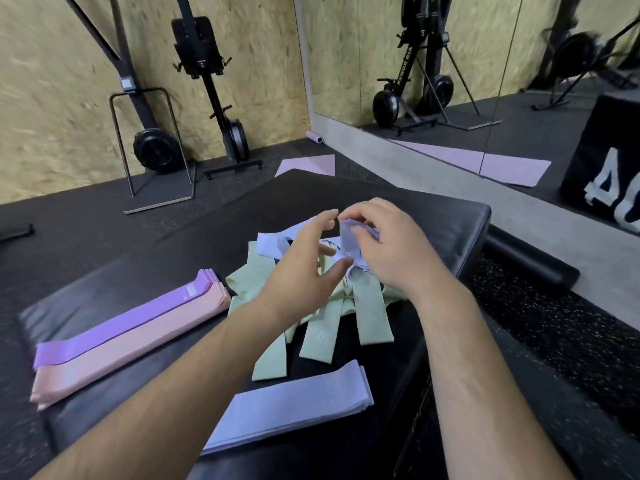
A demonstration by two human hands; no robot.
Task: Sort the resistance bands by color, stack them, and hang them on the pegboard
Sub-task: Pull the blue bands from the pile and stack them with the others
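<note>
- Our right hand (391,251), just right of the frame's centre, is curling its fingers round a crumpled lilac band (348,233) and pinching it above the pile.
- Our left hand (301,268) is hovering just beside it at the centre, fingers spread and fairly straight, gripping nothing. Its thumb is lying close to the same band, though we cannot tell whether it is touching.
- We are working over a black padded bench (433,216) that is carrying every band in view.
- Loose green bands (370,306) are fanning out under both hands at the middle of the frame, overlapping one another. A few loose lilac bands (268,242) are lying across their far ends.
- A lilac stack (294,403) is lying flat in the lower middle, just below the green bands.
- A purple stack (131,320) and a pink stack (121,355) are lying side by side at the lower left, edges touching, well apart from the lilac stack.
- A pink mat (308,165) is lying beyond the bench, and a rowing machine (195,43) is standing upright against the chipboard wall (52,98) in the upper left.
</note>
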